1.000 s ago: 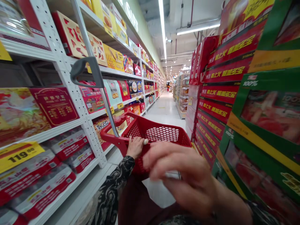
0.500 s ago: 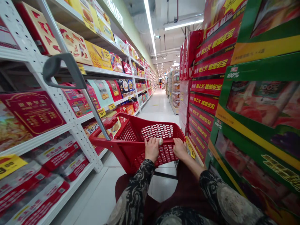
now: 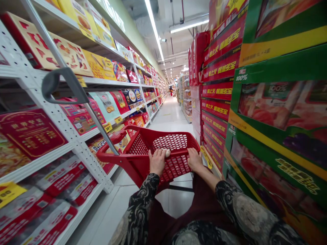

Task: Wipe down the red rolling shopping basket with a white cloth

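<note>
A red plastic shopping basket (image 3: 135, 165) with perforated walls stands in front of me, with a long metal pull handle (image 3: 98, 124) rising from its left end. The handle carries a grey grip (image 3: 66, 85). My left hand (image 3: 157, 161) is closed over the middle of the near rim. A small pale object (image 3: 167, 153), which I cannot make out, shows at its fingers. Farther right, my right hand (image 3: 195, 160) is wrapped round the same rim close to the basket's right corner. The part of the basket's inside that I can see shows only its walls.
White shelves (image 3: 58, 161) with boxed goods and yellow price tags line the left. Stacked red drink cartons (image 3: 217, 90) and green juice cartons (image 3: 276, 102) stand close on the right. Ahead runs a pale tiled aisle (image 3: 170, 114).
My left hand has slid slightly left along the rim, and the pale object with it. The right hand keeps its hold. The view has shifted slightly, the right-hand stacks appearing farther left.
</note>
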A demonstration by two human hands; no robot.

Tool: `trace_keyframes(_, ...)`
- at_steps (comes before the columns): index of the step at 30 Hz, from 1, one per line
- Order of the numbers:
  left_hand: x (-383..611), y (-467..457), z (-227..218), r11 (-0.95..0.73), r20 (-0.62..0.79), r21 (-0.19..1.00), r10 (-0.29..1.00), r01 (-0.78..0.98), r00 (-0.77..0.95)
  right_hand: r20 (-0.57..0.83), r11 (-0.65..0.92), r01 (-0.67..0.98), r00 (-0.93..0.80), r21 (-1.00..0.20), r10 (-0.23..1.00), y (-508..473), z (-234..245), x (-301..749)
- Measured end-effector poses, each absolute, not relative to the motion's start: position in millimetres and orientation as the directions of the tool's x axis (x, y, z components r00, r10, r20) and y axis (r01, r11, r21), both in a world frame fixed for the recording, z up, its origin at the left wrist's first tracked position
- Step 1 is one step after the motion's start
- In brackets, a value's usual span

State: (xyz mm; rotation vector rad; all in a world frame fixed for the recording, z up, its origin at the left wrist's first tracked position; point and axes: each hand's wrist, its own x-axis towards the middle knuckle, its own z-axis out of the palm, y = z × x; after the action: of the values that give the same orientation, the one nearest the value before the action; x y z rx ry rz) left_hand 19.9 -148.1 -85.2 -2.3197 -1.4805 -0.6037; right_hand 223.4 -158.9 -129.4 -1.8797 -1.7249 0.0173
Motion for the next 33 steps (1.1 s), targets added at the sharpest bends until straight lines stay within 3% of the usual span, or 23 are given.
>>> trace_keyframes(5, 62, -156, -96, -0.527, 0.450, -0.042, 0.749, 0.849, 0.487, 0.362, 0.026, 0.916, 0.132, -0.400, 0.923, -161, -128, 224)
trace_keyframes(16, -16, -147, -79, -0.320, 0.460, -0.090, 0.826, 0.943, 0.325, 0.316, -0.007, 0.918, 0.144, -0.397, 0.938, -165, -126, 220)
trace_keyframes(23, 31, -151, -87, -0.381, 0.401, -0.033, 0.842, 0.924, 0.362, 0.322, 0.181, 0.926, -0.068, -0.332, 0.944, -164, -112, 182)
trace_keyframes(27, 23, -147, -84, -0.418, 0.408, -0.041, 0.822, 0.907, 0.397, 0.307, 0.199, 0.927, -0.098, -0.317, 0.947, -161, -110, 177)
trace_keyframes(33, -38, -139, -67, -0.347, 0.452, -0.065, 0.826, 0.936, 0.337, 0.255, 0.211, 0.952, -0.152, -0.223, 0.955, -156, -121, 193)
